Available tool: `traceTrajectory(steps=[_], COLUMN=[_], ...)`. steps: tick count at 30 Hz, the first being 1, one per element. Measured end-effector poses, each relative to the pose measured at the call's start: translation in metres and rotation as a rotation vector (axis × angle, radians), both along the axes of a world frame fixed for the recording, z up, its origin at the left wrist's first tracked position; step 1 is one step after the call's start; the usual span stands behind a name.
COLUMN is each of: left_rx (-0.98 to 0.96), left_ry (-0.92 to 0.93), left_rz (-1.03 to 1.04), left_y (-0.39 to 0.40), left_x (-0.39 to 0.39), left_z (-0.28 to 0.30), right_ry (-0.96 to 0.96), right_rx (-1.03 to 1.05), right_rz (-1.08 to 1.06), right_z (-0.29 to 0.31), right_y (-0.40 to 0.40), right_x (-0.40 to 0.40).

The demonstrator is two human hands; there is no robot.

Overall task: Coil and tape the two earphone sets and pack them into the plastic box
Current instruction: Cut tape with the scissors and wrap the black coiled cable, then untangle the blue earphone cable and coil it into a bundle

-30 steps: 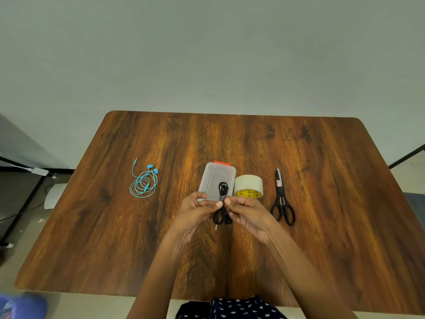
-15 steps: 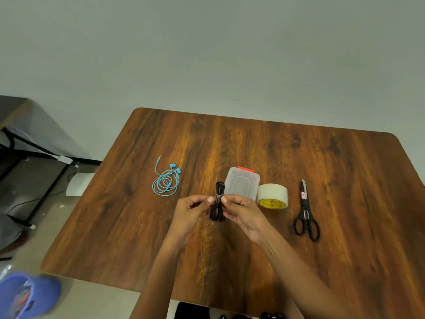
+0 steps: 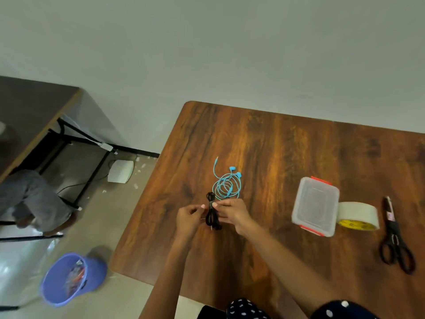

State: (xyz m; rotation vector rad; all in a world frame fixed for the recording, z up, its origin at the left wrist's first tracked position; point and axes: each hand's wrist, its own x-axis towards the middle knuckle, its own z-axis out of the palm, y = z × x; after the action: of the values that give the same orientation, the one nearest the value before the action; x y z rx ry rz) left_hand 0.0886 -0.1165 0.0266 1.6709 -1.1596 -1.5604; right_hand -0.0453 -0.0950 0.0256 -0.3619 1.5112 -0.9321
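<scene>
Black bundle: the black earphone set, folded into a narrow upright hank [image 3: 211, 211], hangs between my two hands just above the brown wooden table [image 3: 287, 155]. I judge I hold it off the wood so the strands stay gathered for taping.

Right hand: my right hand [image 3: 232, 214] pinches the hank near its middle, thumb and forefinger closed on the cord, which keeps the loops from springing apart.

Left hand: my left hand [image 3: 189, 217] sits just beside the hank with fingers curled, fingertips close to the cord; I cannot tell whether it grips a strand, a bit of tape, or nothing.

Blue set: the light-blue earphone set in a loose round coil [image 3: 226, 184] lies on the table just beyond my hands, untaped as far as I can see, one tail trailing away. It reads as waiting its turn.

Box: the clear rectangular plastic box with red clips [image 3: 316, 206] lies well to the right, lid on; nothing seems to be inside.

Tape: the pale roll of tape with a yellow core [image 3: 357, 215] touches the box's right side, within my right hand's reach.

Scissors: the black-handled scissors [image 3: 396, 238] lie closed, further right, apart from the roll.

Progress: early, in my judgement; neither set is packed.

Bin: a blue plastic bin [image 3: 69, 278] stands on the floor to the left.
</scene>
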Motion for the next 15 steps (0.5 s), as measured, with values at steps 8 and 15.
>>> traceTrajectory(steps=[8,15], left_rx=[0.019,0.037], left_ry=[-0.135,-0.099], left_rz=[0.099,0.085], left_y=[-0.024,-0.027], left_x=[0.032,0.029], left_z=[-0.026,-0.031], right_ry=[0.51,1.005], right_rx=[-0.028,-0.19], right_rz=[0.286,0.37], right_z=[-0.042,-0.043], right_y=[-0.036,-0.038], right_x=[0.038,0.008])
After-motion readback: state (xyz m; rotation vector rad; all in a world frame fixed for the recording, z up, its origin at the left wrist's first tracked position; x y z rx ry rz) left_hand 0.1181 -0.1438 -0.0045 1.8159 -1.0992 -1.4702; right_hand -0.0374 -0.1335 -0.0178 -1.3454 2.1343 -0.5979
